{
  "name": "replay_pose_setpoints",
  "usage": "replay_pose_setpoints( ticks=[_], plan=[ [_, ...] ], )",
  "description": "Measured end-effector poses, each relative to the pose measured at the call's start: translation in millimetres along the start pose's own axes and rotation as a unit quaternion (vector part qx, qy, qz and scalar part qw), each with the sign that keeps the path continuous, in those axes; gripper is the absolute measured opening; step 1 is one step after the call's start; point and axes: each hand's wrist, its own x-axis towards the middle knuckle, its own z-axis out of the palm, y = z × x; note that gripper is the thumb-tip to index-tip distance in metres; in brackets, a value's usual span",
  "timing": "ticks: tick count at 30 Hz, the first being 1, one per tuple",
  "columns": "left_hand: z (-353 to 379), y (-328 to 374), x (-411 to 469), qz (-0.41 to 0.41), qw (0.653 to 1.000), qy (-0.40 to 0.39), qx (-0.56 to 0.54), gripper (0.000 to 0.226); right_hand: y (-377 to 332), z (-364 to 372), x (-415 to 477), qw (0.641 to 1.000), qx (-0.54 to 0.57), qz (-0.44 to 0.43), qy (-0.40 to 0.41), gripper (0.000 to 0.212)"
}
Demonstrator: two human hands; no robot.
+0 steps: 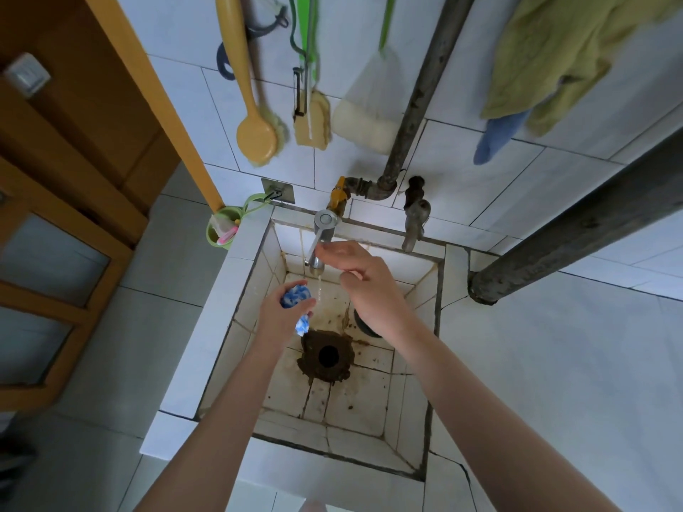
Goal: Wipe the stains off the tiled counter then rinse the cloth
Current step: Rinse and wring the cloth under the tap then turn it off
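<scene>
Site: tiled sink set into white tiled table, seen from above.

Surroundings: wall behind carries a yellow brush, a yellow sponge and a white mop head, all hanging above the tap. A green towel with a blue rag under it hangs upper right. A rusty pipe runs down to a yellow valve; an old second tap sits just beside it on the right. A green cup hangs at the sink's left back corner, a wooden door far left. A dark beam crosses the right side, well apart from both hands. Sink floor is stained brown around the drain hole. A dark ring is partly hidden behind the right wrist – can't identify it.

Obstructions: nothing between hands and tap.

Water: a thin stream falls from the spout.

Left hand: fingers curled tight round the cloth – blue-and-white, bunched into a ball, one tail hanging below the fist. Cloth sits over the sink, just left of the stream; contact w/ water not certain.

Right hand: fingers lightly bent, slightly apart, tips resting on the tap lever; thumb tucked below, off the lever. Holds nothing.
</scene>
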Motion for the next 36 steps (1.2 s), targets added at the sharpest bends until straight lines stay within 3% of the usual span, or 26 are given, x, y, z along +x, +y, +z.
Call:
replay_pose_setpoints(
  ticks=[4,7,12,15,17,22,36],
  plan=[
    [-2.8,-0.1,-1.4,-0.018,1.0,-0.012,-0.005,0.034,4.8,-3.5,1.5,0.999,-0.018,-0.008,-0.031,0.05],
    [-4.0,-1.4,-7.5,-0.044,0.998,-0.047,-0.007,0.029,18.6,-7.4,-4.3,1.0,0.004,0.005,-0.001,0.043],
    [2.8,-1.4,-22.9,-0.073,0.993,-0.057,0.071,0.027,92.2,6.9,-36.7,0.981,-0.015,0.186,0.045,0.023],
    [10.5,-4.3,-26.1,-0.02,0.987,-0.044,0.155,0.033,120.7,13.1,-61.5,0.955,0.017,0.294,0.033,0.026],
    [14.6,-6.4,-27.3,0.018,0.976,-0.046,0.21,0.038,131.6,14.1,-72.2,0.945,0.043,0.323,0.037,0.023],
    [23.8,-12.7,-28.1,0.029,0.969,-0.059,0.238,0.043,141.6,14.2,-75.0,0.934,0.076,0.345,0.043,0.02],
    [33.4,-26.6,-37.5,-0.01,0.951,0.005,0.31,0.052,135.8,19.8,-74.8,0.936,0.063,0.345,0.012,0.02]
  ],
)
